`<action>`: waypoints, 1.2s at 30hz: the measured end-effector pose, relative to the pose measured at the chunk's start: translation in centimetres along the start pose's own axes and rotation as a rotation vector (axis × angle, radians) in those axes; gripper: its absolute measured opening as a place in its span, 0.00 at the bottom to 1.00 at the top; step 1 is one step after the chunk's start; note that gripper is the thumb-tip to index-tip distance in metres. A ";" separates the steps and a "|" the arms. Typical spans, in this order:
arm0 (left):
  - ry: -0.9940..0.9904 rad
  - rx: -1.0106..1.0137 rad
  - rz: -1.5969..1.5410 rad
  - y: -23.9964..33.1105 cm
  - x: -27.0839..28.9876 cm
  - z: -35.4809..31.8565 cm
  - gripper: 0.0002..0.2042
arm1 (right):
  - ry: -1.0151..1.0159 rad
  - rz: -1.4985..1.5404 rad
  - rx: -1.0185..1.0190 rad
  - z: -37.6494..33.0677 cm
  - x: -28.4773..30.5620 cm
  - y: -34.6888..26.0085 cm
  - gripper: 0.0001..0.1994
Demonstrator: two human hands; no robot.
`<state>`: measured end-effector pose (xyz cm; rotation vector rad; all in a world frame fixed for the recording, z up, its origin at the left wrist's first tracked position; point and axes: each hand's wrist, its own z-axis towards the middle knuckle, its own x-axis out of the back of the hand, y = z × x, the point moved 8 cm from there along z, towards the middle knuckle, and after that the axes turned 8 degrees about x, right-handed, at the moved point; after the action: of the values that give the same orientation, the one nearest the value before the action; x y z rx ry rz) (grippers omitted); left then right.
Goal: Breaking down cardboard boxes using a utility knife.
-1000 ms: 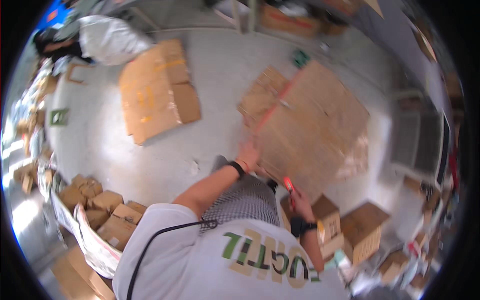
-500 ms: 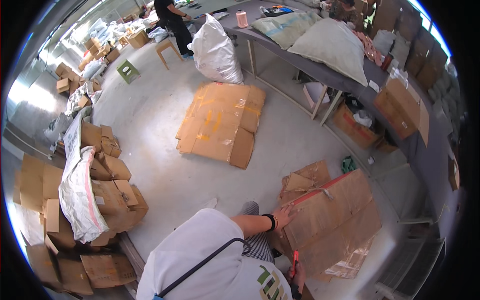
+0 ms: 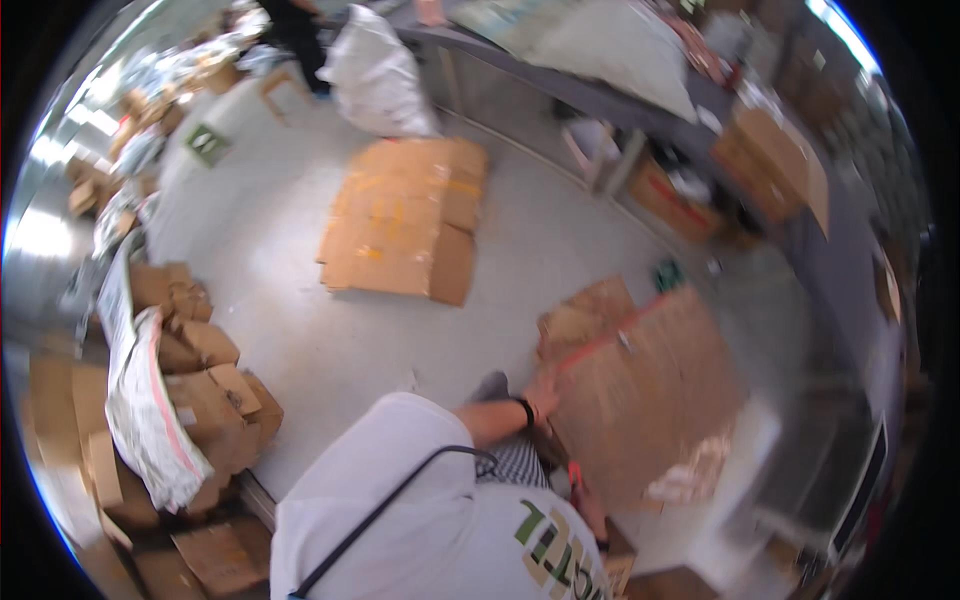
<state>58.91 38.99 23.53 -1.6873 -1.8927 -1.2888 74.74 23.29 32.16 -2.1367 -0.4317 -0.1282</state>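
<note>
A large flattened cardboard box (image 3: pixel 650 390) with a red strip along its far edge lies tilted at my right front. My left hand (image 3: pixel 543 393), with a dark band at the wrist, is at the box's left edge; motion blur hides how its fingers are set. Lower down, my right hand (image 3: pixel 588 503) is closed around a red box cutter (image 3: pixel 575 474), close to the box's near left edge. Its blade cannot be made out. Another brown cardboard piece (image 3: pixel 585 312) sticks out behind the box, and crumpled clear plastic (image 3: pixel 692 470) shows by its near right side.
Flattened cardboard (image 3: pixel 400 220) lies on the floor ahead, before a full white sack (image 3: pixel 375 75). Boxes (image 3: pixel 215 415) and a white woven sack (image 3: pixel 150 410) crowd the left. A long grey table (image 3: pixel 540 75) curves along the right. A person in black (image 3: pixel 297 35) stands far off.
The whole view has shifted and blurred, with things sitting higher and farther left. My left hand has slid from the box's face to its left edge. My right hand still grips the cutter.
</note>
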 end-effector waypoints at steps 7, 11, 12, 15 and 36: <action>0.120 -0.140 0.005 -0.2 3.4 -0.4 0.64 | -0.038 0.772 -0.190 -1.1 -1.8 0.9 0.20; 0.131 -0.137 -0.081 -0.7 2.8 1.0 0.49 | 0.030 0.688 -0.122 -1.8 -1.2 -1.9 0.21; 0.227 -0.201 -0.111 -0.8 3.3 0.9 0.45 | 0.015 0.672 -0.075 -1.8 -1.0 -2.5 0.21; 0.157 -0.216 -0.222 -1.8 2.3 1.1 0.39 | -0.044 0.619 -0.065 -2.2 0.1 -1.9 0.21; 0.078 -0.079 -0.075 -3.7 0.4 -4.4 0.23 | 1.047 -0.939 -0.254 11.9 14.4 -0.6 0.29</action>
<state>54.01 36.24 24.75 -1.5919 -1.8995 -1.4546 87.13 37.11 29.49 -1.6100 -0.7375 -1.7847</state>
